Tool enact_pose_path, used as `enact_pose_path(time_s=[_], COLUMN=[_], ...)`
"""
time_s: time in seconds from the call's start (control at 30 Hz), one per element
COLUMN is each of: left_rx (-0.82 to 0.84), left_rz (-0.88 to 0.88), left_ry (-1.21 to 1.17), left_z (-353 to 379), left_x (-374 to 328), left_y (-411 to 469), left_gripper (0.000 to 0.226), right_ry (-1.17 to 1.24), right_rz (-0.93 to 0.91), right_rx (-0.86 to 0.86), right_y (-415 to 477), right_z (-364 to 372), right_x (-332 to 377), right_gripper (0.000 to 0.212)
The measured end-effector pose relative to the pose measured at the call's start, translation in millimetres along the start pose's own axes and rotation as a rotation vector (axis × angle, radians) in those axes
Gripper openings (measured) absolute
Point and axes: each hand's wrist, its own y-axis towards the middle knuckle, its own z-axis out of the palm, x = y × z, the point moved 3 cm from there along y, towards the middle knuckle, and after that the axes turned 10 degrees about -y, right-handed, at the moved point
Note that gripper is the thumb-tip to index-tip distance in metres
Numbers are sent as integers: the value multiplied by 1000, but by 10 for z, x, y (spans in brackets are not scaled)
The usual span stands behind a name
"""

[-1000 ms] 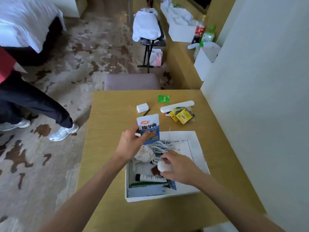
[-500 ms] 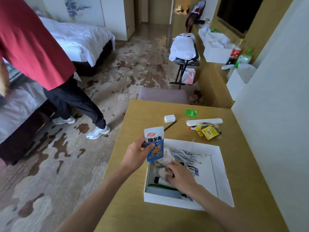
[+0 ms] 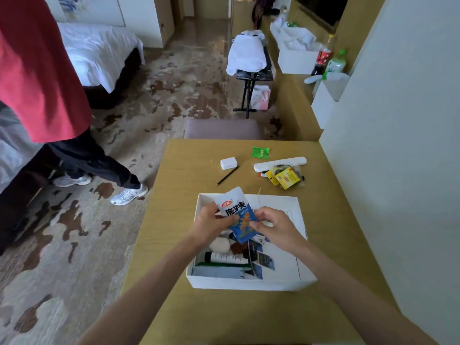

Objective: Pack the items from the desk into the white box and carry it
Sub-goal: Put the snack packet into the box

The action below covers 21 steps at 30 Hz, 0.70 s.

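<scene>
Pinched between left hand [image 3: 211,224] and right hand [image 3: 272,225] above open white cardboard box [image 3: 249,283], blue-and-white foil snack packet [image 3: 236,214], mid-packing, probably to lay flat inside next.

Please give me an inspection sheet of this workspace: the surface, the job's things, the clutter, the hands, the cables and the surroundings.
Surface: wooden desk, mostly bare.
Job's things: white box, open, partly filled; snack packet held above it; white eraser, pencil, green sachet, long white case and yellow tea bags unpacked.
Clutter: nothing seen.
Hands: left hand and right hand both grip the packet.
Cables: white cord in box, mostly hidden.
Surroundings: person in red top nearby; bed; bottles.
</scene>
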Motion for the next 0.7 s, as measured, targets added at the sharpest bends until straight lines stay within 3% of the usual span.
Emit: enact_pose_path(time_s=[0.07, 0.17, 0.3, 0.37, 0.5, 0.7], left_rx=[65, 59, -84, -114, -171, -51], left_rz=[-27, 36, 369, 480, 410, 223], left_ry=[41, 143, 854, 999, 1043, 942], left_z=[13, -72, -244, -299, -445, -620], left_x=[66, 101, 40, 19, 106, 303], left_y=[21, 40, -43, -82, -39, 107], left_gripper=[15, 19, 19, 19, 29, 54], right_ry=[-38, -184, -327, -351, -417, -696], right_rz=[-29, -69, -57, -66, -92, -244], right_rx=[46, 100, 161, 159, 230, 229], right_y=[-66, -126, -70, 20, 193, 275], right_z=[-58, -91, 89, 223, 482, 615], right_x=[-75, -210, -327, -292, -185, -150], right_gripper=[3, 16, 5, 8, 19, 30])
